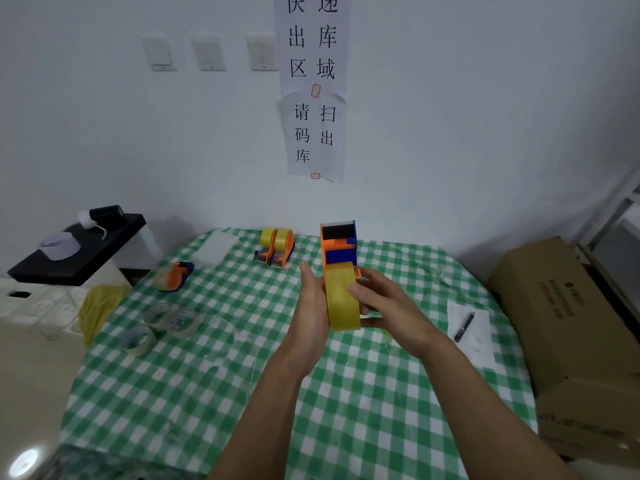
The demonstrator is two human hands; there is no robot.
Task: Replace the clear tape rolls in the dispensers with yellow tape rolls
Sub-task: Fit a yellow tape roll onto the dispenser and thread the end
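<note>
Straight-fingered left hand [311,299] presses yellow tape roll [343,301] at 9 o'clock; right hand [384,301] grips it, hiding dispenser [337,245] base.

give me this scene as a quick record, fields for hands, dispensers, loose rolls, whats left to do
left hand: flat against the left side of the yellow tape roll
right hand: grips that roll, thumb on its face
held dispenser: orange and blue, upright, cutter end up
done: two dispensers with yellow rolls, side by side at the back
to do: dispenser with clear roll, on the left
loose clear rolls: three, near the left edge
table: green checked cloth
</note>
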